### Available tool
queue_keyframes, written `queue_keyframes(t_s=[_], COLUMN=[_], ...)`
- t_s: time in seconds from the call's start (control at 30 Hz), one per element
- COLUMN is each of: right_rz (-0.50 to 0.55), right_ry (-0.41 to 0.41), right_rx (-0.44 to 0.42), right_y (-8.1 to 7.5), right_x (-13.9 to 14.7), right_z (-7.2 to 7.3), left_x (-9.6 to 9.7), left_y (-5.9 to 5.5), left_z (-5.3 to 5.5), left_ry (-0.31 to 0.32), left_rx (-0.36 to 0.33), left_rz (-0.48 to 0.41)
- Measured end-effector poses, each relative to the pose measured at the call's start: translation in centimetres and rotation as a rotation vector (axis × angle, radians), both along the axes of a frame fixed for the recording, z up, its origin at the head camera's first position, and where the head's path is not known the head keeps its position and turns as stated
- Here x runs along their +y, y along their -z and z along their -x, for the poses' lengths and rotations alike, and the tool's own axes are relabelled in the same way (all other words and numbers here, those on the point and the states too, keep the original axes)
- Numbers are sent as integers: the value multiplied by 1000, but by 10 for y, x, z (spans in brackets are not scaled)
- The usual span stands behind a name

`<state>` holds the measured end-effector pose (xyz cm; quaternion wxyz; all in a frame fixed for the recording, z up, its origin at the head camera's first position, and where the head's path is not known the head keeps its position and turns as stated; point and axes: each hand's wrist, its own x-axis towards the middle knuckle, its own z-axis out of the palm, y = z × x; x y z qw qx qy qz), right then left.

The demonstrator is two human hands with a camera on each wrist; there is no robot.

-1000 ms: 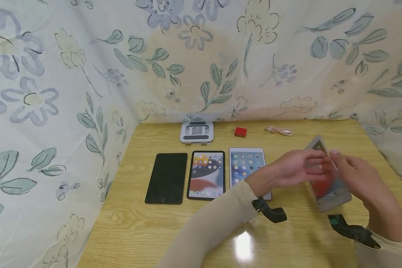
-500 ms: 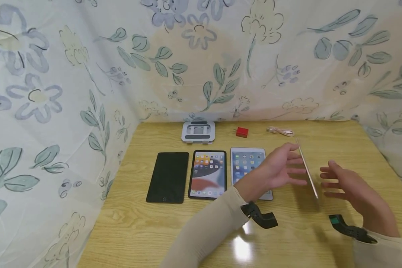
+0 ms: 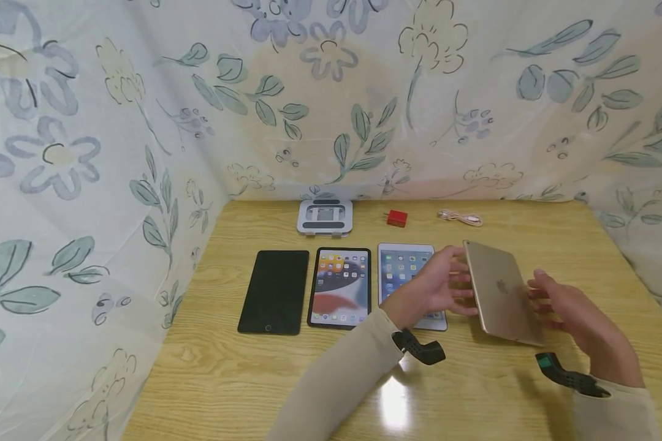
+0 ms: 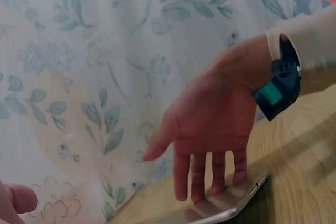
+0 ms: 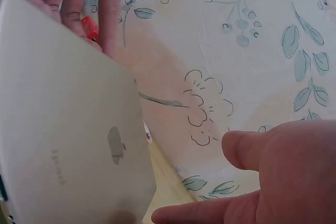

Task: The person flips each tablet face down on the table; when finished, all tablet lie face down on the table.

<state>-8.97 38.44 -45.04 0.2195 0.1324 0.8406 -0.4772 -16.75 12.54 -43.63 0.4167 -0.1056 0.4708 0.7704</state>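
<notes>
A tablet [image 3: 499, 294] with a gold back and an apple logo stands tilted between the hands, its back turned up toward the head camera. The left hand [image 3: 438, 285] is at its left edge, fingers extended and thumb apart. On the other side the right hand [image 3: 574, 309] has its fingertips at the right edge. The left wrist view catches the right hand [image 4: 215, 114] with straight fingers against the tablet [image 4: 215, 205]. In the right wrist view, the left hand's fingers [image 5: 107, 19] reach behind the tablet's edge. The tablet's screen is hidden.
Three tablets lie in a row: a black one [image 3: 274, 293], a black-framed lit one [image 3: 340, 288] and a white-framed lit one [image 3: 405, 263], partly behind the left hand. Behind them are a grey stand [image 3: 324, 218], a red charger [image 3: 396, 218] and a coiled cable [image 3: 460, 216].
The gold tablet has turned over from screen showing, through edge-on, to back showing. It and both hands have shifted left. The left hand's fingers have left the screen and now sit at the edge.
</notes>
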Motion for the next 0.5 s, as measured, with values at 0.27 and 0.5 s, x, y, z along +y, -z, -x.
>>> queue_keyframes(t_s=[0.27,0.5], right_rz=[-46,-40], right_ry=[25,40], right_rx=[-17,-29], right_y=[-2,-1], right_x=[-3,-6], right_z=[2,0], left_x=[4,7], left_y=[12,11], left_z=[0,-8], left_ry=[18,47], left_rx=[-30,57], left_rz=[12,53])
